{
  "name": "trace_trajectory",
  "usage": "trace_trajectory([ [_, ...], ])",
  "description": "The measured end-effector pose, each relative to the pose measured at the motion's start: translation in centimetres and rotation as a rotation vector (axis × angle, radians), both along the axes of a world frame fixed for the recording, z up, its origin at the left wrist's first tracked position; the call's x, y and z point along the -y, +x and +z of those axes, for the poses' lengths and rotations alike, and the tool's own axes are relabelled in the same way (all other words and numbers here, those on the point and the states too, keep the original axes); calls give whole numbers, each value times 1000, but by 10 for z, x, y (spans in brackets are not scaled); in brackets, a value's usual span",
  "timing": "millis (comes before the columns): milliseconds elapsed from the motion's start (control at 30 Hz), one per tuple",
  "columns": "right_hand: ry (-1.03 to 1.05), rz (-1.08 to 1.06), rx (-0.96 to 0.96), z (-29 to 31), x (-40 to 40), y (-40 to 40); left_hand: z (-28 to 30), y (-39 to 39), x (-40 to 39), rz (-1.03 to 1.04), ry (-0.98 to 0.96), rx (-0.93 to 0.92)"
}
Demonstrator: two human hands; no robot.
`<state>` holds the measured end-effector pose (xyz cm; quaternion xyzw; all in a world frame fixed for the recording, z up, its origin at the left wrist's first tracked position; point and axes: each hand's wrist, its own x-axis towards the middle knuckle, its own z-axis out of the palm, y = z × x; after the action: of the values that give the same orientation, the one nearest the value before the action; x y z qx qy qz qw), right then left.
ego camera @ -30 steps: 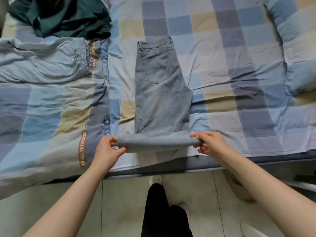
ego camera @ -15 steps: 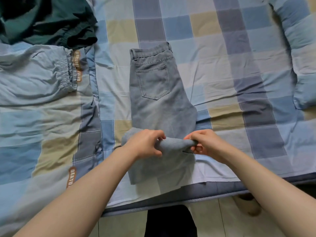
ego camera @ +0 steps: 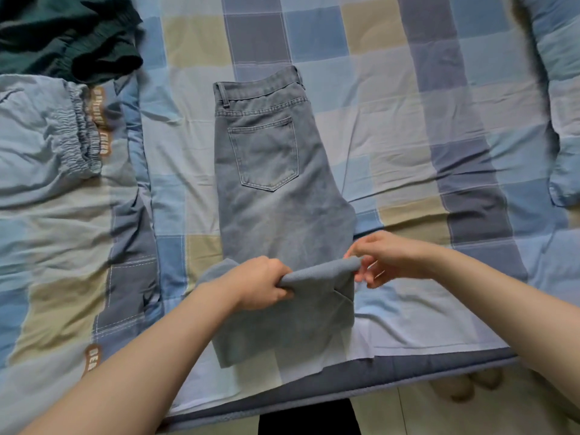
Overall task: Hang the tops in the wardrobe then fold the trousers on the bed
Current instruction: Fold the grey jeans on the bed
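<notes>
Light grey-blue jeans (ego camera: 270, 189) lie lengthwise on the checked bed sheet (ego camera: 392, 127), waistband far, back pocket up, legs doubled at the near end. My left hand (ego camera: 260, 282) grips the raised fold of the legs from the left. My right hand (ego camera: 389, 257) pinches the same fold at its right end. The lifted fold hangs a little above the seat of the jeans.
Light blue trousers with an elastic waist (ego camera: 50, 136) lie at the left, and a dark green garment (ego camera: 62, 36) at the far left corner. A folded quilt (ego camera: 62, 277) covers the bed's left side. A pillow (ego camera: 561, 105) sits at the right. The bed's near edge (ego camera: 345, 376) borders tiled floor.
Both hands have carried the folded leg end away from the bed edge and up over the jeans. My left hand has slid inward along the fold.
</notes>
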<state>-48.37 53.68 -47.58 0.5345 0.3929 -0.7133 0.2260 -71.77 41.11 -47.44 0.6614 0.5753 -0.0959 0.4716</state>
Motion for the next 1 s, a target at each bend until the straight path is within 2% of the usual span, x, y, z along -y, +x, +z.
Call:
trace_trajectory([
  [67, 188, 24, 124, -23, -26, 1, -1, 3, -6, -31, 20, 10],
  [167, 381, -211, 220, -68, -63, -1, -3, 8, -7, -70, -5, 63],
  [233, 422, -304, 224, -96, -77, -7, -5, 8, -6, -76, -36, 106],
  [367, 449, -254, 180, -133, -84, -20, -6, 4, -7, -49, -138, 174],
  [500, 379, -191, 118, -127, -77, -27, -2, 2, -9, -62, -230, 225],
  [567, 474, -160, 97, -115, -70, -34, 2, 3, -10, -72, -242, 225],
  [667, 739, 41, 7, -95, -50, -45, 9, 1, -12, -63, -249, 224],
  [733, 830, 185, -159, -84, -34, -46, 12, -2, -14, -43, -250, 226],
  [800, 906, 486, -344, -85, -26, -42, 11, -6, -15, -30, -242, 224],
  [867, 897, 789, -412, -93, -24, -38, 10, -8, -17, -24, -239, 219],
  [900, 845, 870, -395, -98, -24, -37, 8, -9, -18, -20, -238, 217],
  [967, 755, 921, -337, -109, -24, -39, 5, -10, -22, -4, -248, 222],
  [1000, 711, 871, -298, -114, -23, -42, 5, -11, -24, -1, -259, 227],
])
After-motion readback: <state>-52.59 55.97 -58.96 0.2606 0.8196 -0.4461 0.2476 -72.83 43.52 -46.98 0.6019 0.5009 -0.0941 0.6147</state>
